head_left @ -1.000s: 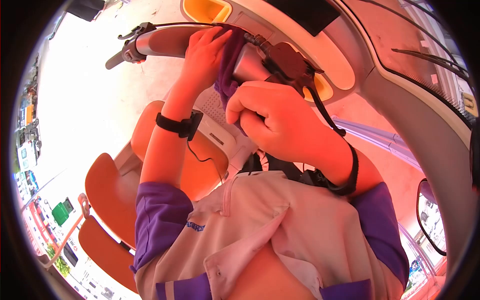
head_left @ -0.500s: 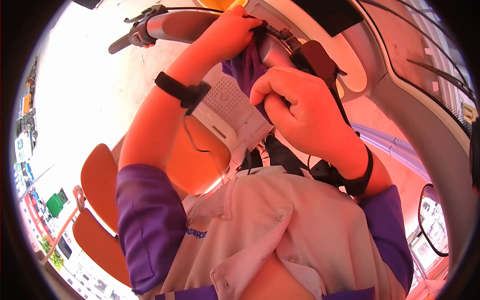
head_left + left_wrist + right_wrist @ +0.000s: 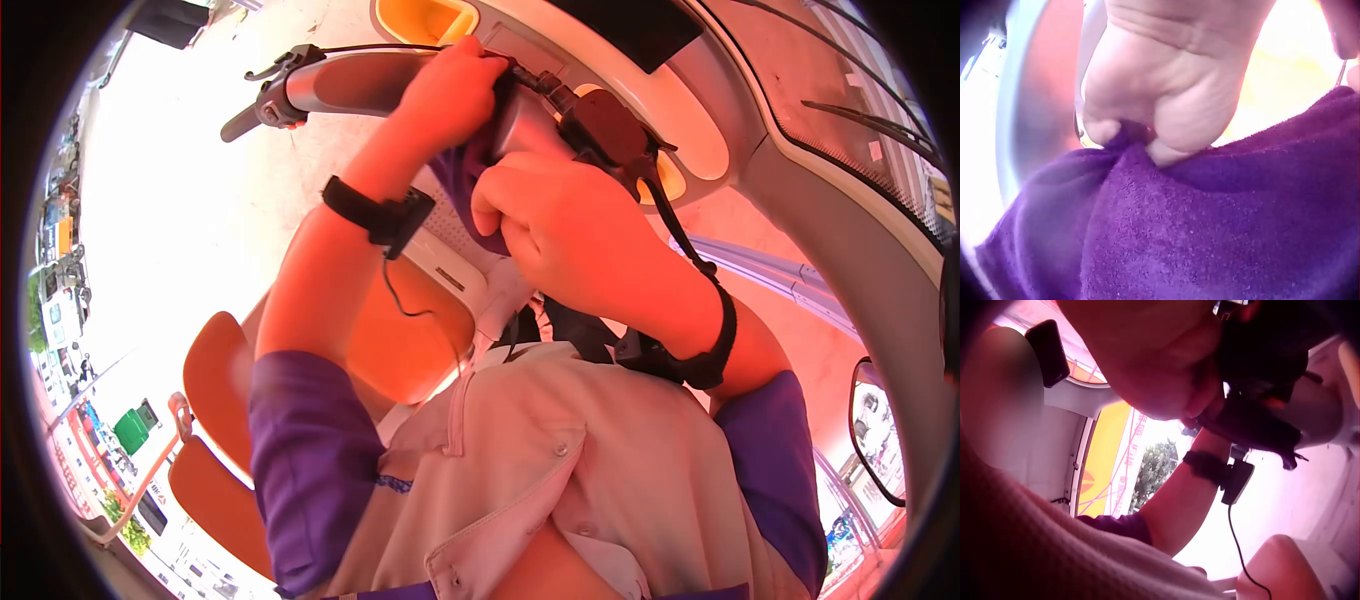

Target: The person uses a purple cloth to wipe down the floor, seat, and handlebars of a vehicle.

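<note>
Clearly, the purple towel [image 3: 1222,237] is at the middle of the handlebar [image 3: 360,82], hanging down below it between the two hands. The left hand [image 3: 455,95] grips a bunched fold of it, fingers curled in and pressing the cloth against the palm. Just beside the towel, the right hand [image 3: 570,220] has its fingers curled too, though I cannot tell whether they pinch the cloth. Beyond the left hand, a yellow pocket [image 3: 425,18] is set into the dashboard [image 3: 675,110], its yellow inside partly in view. A second yellow pocket [image 3: 668,183] sits farther right, mostly hidden behind the handlebar, so its contents cannot be made out. Well apart, outside, stands a green bin [image 3: 132,430], too small to see into. Orange seats [image 3: 415,320] lie near the left arm.
</note>
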Available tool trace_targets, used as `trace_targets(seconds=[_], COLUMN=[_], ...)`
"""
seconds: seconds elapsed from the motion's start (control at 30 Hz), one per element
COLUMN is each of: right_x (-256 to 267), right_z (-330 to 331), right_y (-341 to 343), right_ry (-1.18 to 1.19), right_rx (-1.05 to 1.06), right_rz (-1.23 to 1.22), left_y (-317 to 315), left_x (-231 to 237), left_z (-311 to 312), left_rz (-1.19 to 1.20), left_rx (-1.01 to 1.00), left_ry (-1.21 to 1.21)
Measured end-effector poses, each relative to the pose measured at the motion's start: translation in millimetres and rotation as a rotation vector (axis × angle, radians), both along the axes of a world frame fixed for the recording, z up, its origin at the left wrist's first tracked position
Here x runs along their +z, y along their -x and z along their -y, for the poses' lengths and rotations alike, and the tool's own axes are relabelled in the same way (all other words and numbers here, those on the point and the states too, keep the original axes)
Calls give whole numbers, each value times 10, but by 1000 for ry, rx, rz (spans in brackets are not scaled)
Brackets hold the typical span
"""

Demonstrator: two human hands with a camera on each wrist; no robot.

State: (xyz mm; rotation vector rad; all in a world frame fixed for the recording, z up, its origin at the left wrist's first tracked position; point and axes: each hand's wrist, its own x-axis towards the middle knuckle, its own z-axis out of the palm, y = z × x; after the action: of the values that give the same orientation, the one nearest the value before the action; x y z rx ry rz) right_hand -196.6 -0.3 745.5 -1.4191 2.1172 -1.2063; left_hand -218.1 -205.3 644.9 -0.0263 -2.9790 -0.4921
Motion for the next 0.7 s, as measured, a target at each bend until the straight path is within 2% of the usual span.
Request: trace_targets(seconds=[0.1,0.13,0.23,0.37,0.47,0.57,0.67,0.7], right_x=[-36,-47,-51,-43,-6,-20,-41,-47], right_z=[6,14,13,-3,-2,-3,2,-5], right_y=[-1,-1,12,12,33,2,39,46], right_ry=[-27,-19,4,23,-3,-12,-9,-10], right_rx=[-7,-11,-3,2,7,-2,-2,6], right_rz=[27,3,-36,-9,9,33,5,-5], left_y=[-109,-123,-18,50,16,-66,-58,-62], left_x=[43,95,125,1,-112,-38,106,76], left_z=[40,48,182,240,7,39,99,90], left_rz=[-19,-18,146,69,-127,-145,-6,23], left_rx=[21,27,230,138,-26,-39,86,133], left_ry=[61,155,394,168,0,-5,237,230])
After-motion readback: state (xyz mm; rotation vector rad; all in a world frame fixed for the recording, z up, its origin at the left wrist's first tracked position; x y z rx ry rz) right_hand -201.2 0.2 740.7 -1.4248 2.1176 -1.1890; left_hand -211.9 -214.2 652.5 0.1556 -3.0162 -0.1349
